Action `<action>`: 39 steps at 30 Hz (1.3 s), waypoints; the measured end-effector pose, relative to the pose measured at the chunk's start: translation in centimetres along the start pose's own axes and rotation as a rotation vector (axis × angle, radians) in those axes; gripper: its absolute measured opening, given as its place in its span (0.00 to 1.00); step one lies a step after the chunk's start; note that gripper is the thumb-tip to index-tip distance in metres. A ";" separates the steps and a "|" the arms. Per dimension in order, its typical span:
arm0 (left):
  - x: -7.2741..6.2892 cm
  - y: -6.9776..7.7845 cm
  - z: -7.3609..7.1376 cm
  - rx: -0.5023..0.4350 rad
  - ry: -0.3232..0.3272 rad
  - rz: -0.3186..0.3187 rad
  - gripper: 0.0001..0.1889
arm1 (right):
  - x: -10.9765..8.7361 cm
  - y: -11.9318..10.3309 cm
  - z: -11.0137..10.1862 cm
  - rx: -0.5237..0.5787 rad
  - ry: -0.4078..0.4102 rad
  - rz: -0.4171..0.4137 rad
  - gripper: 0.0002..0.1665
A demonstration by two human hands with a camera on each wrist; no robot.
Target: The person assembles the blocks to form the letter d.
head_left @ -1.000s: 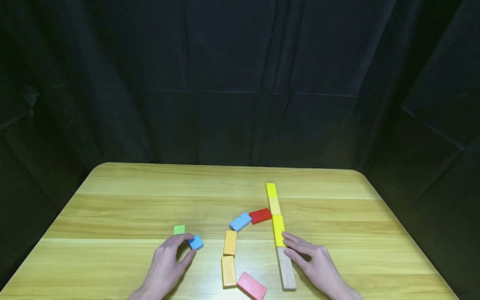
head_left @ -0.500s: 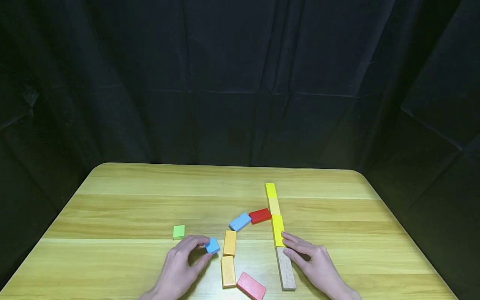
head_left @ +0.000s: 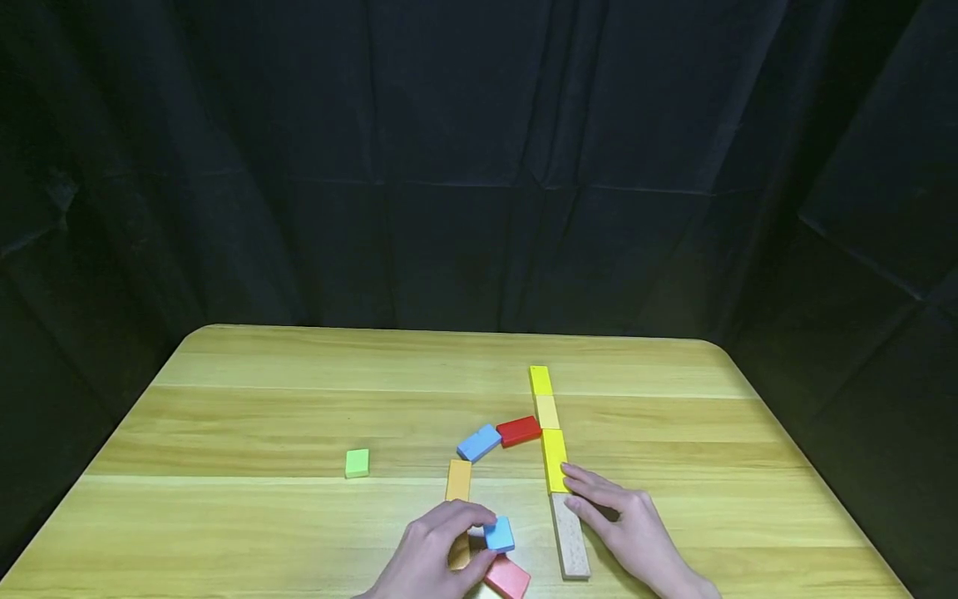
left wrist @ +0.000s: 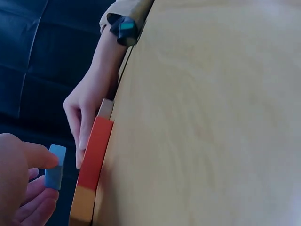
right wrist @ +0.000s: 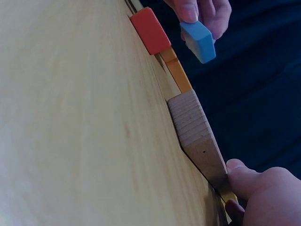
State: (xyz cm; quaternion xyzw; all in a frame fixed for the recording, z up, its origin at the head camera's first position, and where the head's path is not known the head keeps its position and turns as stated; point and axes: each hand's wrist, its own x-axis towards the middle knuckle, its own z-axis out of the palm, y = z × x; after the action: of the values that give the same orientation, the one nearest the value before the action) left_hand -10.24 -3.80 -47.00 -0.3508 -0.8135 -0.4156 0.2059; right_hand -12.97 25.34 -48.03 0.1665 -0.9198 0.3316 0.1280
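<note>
My left hand (head_left: 430, 553) pinches a small blue block (head_left: 499, 534) between thumb and fingers, held over the pink block (head_left: 511, 579). Both wrist views show this blue block (right wrist: 200, 40) up off the table. My right hand (head_left: 632, 520) lies along the right side of the row, its fingertips touching the long yellow block (head_left: 555, 460) and its thumb at the speckled grey block (head_left: 571, 539). The upper orange block (head_left: 459, 478) stays in sight, while the lower orange block (head_left: 460, 553) is partly hidden behind my left hand.
A blue block (head_left: 479, 443) and a red block (head_left: 519, 431) bridge the orange blocks and the straight row. Farther up that row lie a pale yellow block (head_left: 547, 411) and a yellow block (head_left: 540, 380). One green block (head_left: 357, 463) sits alone on the wooden table (head_left: 247, 416).
My left hand has carried the small blue block rightward and nearer to me, from beside the green block to over the pink block. The right hand has kept its place.
</note>
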 end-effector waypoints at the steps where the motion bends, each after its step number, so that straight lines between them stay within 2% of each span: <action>1: 0.1 0.1 0.2 -0.007 -0.012 -0.002 0.17 | 0.0 0.0 0.0 -0.004 -0.003 0.005 0.19; 8: 0.7 1.1 1.3 -0.086 -0.138 -0.014 0.13 | 0.0 0.1 0.1 -0.029 0.007 0.000 0.18; 11: 0.9 1.5 1.9 -0.100 -0.183 0.001 0.13 | 0.0 0.2 0.1 -0.018 0.019 -0.020 0.17; 17: 1.2 1.8 3.1 -0.093 -0.179 0.113 0.15 | 0.0 0.2 0.1 -0.029 0.003 -0.005 0.18; 21: 1.2 1.7 3.5 -0.087 -0.203 0.149 0.14 | 0.0 0.2 0.0 -0.040 -0.007 0.012 0.18; 27: 1.2 1.4 3.5 -0.015 -0.264 0.160 0.13 | 0.0 0.1 0.1 -0.029 0.000 -0.018 0.18; 34: 1.3 1.4 3.1 -0.001 -0.370 0.108 0.15 | -0.1 0.3 0.2 -0.015 0.010 -0.027 0.18; 39: 1.3 1.4 3.0 0.005 -0.383 0.106 0.15 | -0.1 0.3 0.1 -0.015 0.010 -0.025 0.18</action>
State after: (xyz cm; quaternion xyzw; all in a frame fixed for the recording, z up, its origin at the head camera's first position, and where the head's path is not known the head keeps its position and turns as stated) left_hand -10.20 -0.23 -47.20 -0.4655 -0.8191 -0.3278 0.0698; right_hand -13.04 25.49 -48.31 0.1753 -0.9195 0.3237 0.1379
